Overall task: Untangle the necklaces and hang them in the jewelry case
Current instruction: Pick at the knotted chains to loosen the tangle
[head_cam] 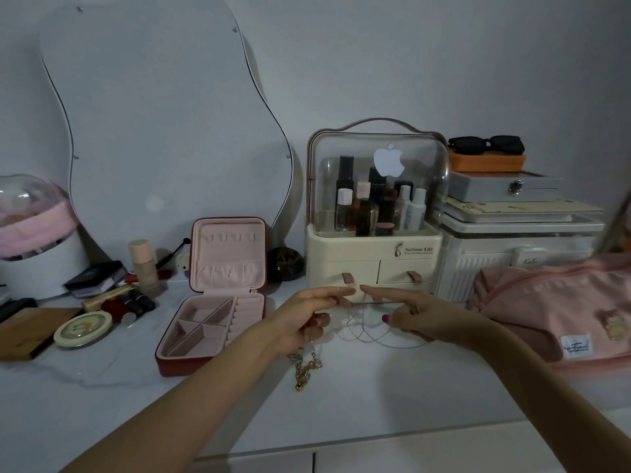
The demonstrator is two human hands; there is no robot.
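A red jewelry case (218,302) with pink lining stands open on the white table, its lid upright with a row of hooks. To its right, my left hand (307,315) and my right hand (406,310) are raised close together. Thin silver necklaces (368,331) hang in tangled loops between them, stretched from fingertip to fingertip. Both hands pinch the silver chain. A gold chain (305,365) with charms dangles from under my left hand's curled lower fingers down to the table.
A cream cosmetics organiser (374,264) with a clear dome stands right behind my hands. A pink pouch (560,305) lies at right, stacked boxes behind it. Left of the case sit a round tin (83,328), lipsticks, a bottle, a wooden board and a wavy mirror (164,114).
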